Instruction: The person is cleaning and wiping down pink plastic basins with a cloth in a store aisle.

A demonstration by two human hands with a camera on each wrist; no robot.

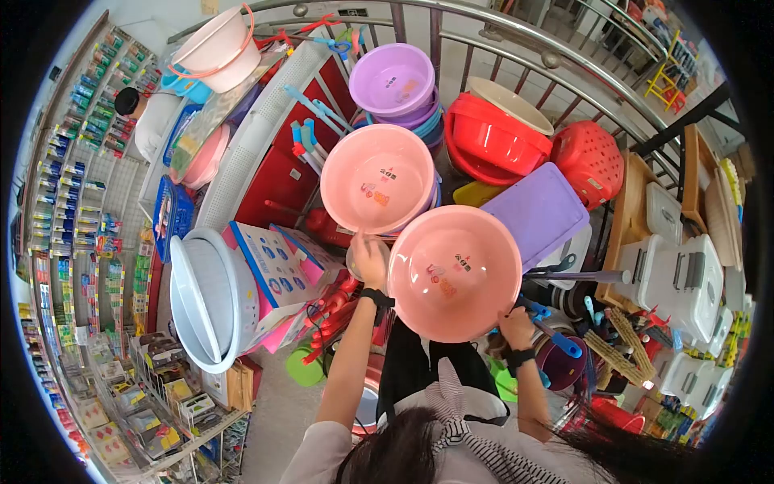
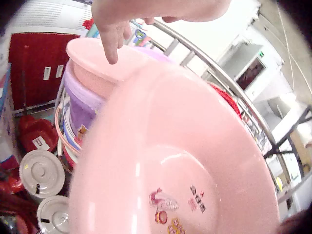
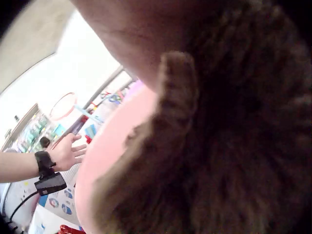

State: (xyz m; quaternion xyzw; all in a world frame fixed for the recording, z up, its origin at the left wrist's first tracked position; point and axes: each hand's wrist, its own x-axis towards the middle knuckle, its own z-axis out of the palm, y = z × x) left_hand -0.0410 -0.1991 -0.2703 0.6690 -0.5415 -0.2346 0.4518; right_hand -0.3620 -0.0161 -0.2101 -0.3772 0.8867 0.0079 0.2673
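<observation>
A pink plastic basin (image 1: 455, 274) with a printed design inside is held in front of my body. My right hand (image 1: 516, 329) grips its lower right rim. My left hand (image 1: 371, 260) is beside the basin's left edge, its fingers extended, near a second pink basin (image 1: 377, 177) that tops a stack with purple pieces. In the left wrist view the left fingers (image 2: 111, 46) point down over that stacked basin, holding nothing. The right wrist view shows the left hand (image 3: 66, 153) with spread fingers, while a dark brown fuzzy shape (image 3: 234, 146) hides most of the right hand's hold.
Purple basins (image 1: 393, 78) and red basins (image 1: 500, 137) stand behind, before a metal railing (image 1: 516, 48). A purple lid (image 1: 540, 214) lies to the right, near white storage boxes (image 1: 677, 278). Pale blue tubs (image 1: 205, 298) and goods shelves (image 1: 89, 185) are at left.
</observation>
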